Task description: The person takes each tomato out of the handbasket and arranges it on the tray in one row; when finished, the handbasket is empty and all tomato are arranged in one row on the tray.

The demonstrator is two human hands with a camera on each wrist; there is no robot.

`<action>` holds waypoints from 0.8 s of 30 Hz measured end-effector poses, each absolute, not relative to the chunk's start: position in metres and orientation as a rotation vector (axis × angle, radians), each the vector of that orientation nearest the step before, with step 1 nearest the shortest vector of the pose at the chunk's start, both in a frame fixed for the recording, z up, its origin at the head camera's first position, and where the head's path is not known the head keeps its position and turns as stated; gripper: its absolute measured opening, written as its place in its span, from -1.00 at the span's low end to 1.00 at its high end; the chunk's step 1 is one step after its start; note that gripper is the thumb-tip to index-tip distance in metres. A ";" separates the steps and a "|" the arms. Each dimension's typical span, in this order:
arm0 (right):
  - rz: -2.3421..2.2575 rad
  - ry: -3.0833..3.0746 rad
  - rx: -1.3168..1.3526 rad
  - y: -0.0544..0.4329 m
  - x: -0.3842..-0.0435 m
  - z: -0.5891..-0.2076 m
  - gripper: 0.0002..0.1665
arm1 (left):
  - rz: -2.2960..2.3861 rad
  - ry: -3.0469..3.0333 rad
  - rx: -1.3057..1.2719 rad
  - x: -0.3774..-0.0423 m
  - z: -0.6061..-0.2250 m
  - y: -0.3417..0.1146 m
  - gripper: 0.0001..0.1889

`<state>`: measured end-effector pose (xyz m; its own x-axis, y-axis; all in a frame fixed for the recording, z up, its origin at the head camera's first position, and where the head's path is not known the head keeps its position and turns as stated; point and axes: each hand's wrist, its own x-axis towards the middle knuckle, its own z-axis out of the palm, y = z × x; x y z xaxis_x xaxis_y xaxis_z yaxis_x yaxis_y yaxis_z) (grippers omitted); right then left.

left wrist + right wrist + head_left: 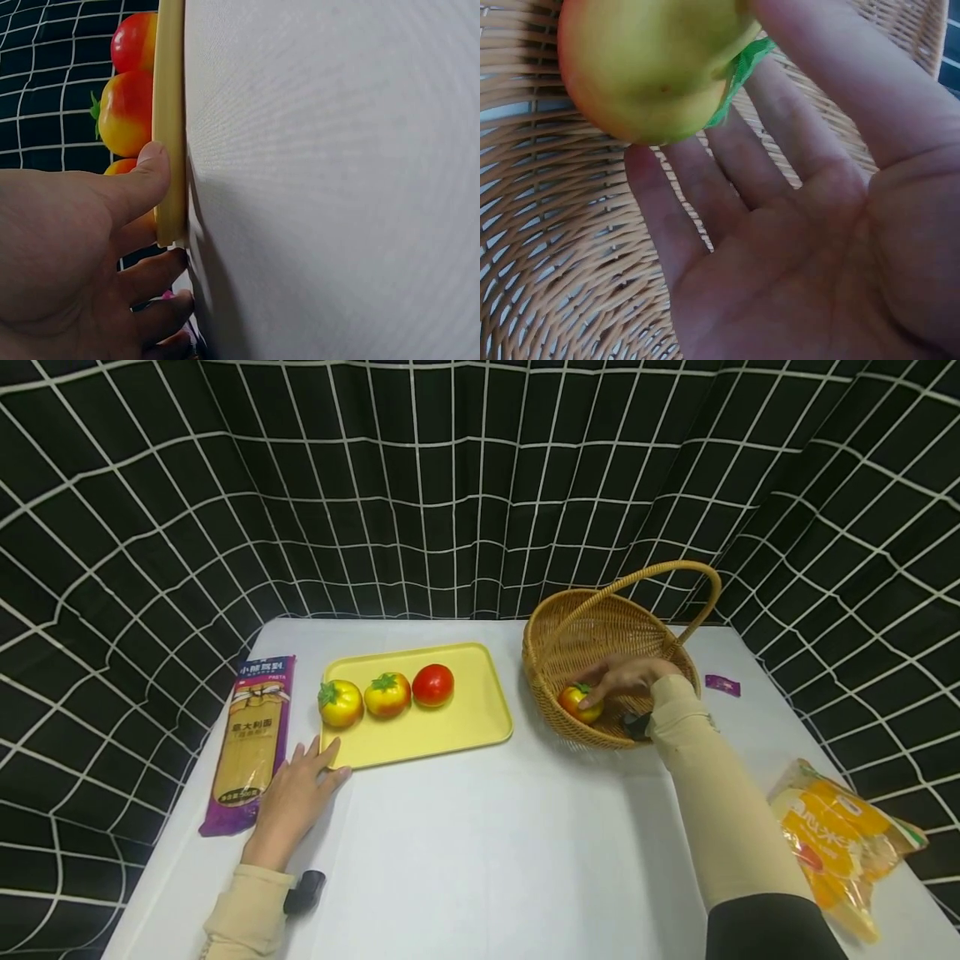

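My left hand (296, 793) is at the near left corner of a yellow tray (457, 727). Its thumb lies against the tray's outer wall and the index finger crosses the rim, pinching the corner; the other fingers spread outside. Two red-and-yellow tomatoes with green leafy tops, a left tomato (342, 703) and a middle tomato (387, 695), sit in the tray beside a red tomato (433, 685). Inside a wicker basket (547, 618), my right hand (626, 677) holds another red-and-yellow tomato (652, 67) between thumb and fingers. Its green leaves face the palm.
A purple pasta packet (251, 735) lies left of the tray, beside my left hand. The basket's arched handle (678, 566) rises over its right side. A small purple packet (722, 686) lies right of the basket, and an orange snack bag (832, 835) lies near my right forearm.
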<state>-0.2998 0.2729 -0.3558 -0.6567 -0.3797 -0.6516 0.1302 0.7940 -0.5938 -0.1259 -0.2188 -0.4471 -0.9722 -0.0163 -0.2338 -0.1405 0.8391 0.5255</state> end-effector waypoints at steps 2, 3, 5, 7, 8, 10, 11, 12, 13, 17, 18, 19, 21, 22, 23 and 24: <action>-0.805 2.150 -0.184 0.273 -0.300 -0.356 -0.13 | 0.827 2.801 -0.119 -0.126 -0.447 -0.219 -0.31; -0.807 2.151 -0.187 0.273 -0.300 -0.356 -0.14 | 0.831 2.800 -0.120 -0.126 -0.447 -0.218 -0.31; -0.813 2.154 -0.171 0.273 -0.299 -0.355 -0.14 | 0.833 2.799 -0.120 -0.126 -0.447 -0.218 -0.31; -0.804 2.175 -0.185 0.273 -0.299 -0.353 -0.12 | 0.828 2.796 -0.121 -0.126 -0.446 -0.218 -0.31; -0.797 2.187 -0.191 0.273 -0.299 -0.352 -0.10 | 0.827 2.793 -0.123 -0.126 -0.446 -0.219 -0.31; -0.795 2.220 -0.206 0.275 -0.298 -0.348 -0.06 | 0.820 2.790 -0.123 -0.126 -0.447 -0.219 -0.30; -0.794 2.241 -0.219 0.276 -0.297 -0.346 -0.05 | 0.818 2.787 -0.124 -0.126 -0.447 -0.219 -0.30; -0.799 2.254 -0.237 0.276 -0.297 -0.344 -0.05 | 0.814 2.786 -0.124 -0.126 -0.447 -0.219 -0.30; -0.791 2.272 -0.251 0.277 -0.296 -0.341 -0.05 | 0.810 2.785 -0.124 -0.126 -0.447 -0.219 -0.30; -0.784 2.348 -0.308 0.276 -0.294 -0.327 -0.14 | 0.803 2.779 -0.129 -0.126 -0.448 -0.219 -0.30; -0.788 2.355 -0.319 0.275 -0.293 -0.323 -0.16 | 0.800 2.779 -0.129 -0.126 -0.448 -0.218 -0.30; -0.791 2.368 -0.332 0.274 -0.292 -0.318 -0.18 | 0.799 2.780 -0.126 -0.126 -0.448 -0.219 -0.30; -0.830 2.371 -0.356 0.273 -0.290 -0.309 -0.21 | 0.797 2.780 -0.121 -0.126 -0.448 -0.219 -0.30; -0.853 2.367 -0.368 0.272 -0.288 -0.304 -0.21 | 0.796 2.780 -0.117 -0.127 -0.448 -0.219 -0.29; -0.870 2.367 -0.375 0.270 -0.287 -0.300 -0.21 | 0.793 2.782 -0.111 -0.127 -0.447 -0.220 -0.29; -0.877 2.374 -0.386 0.270 -0.286 -0.295 -0.21 | 0.787 2.784 -0.106 -0.127 -0.447 -0.220 -0.29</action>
<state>-0.2856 0.2696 -0.2950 -0.7942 -0.4446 -0.4142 -0.0684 0.7427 -0.6661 -0.1268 -0.2198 -0.4470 -0.9671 -0.0031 -0.2545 -0.1360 0.8516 0.5063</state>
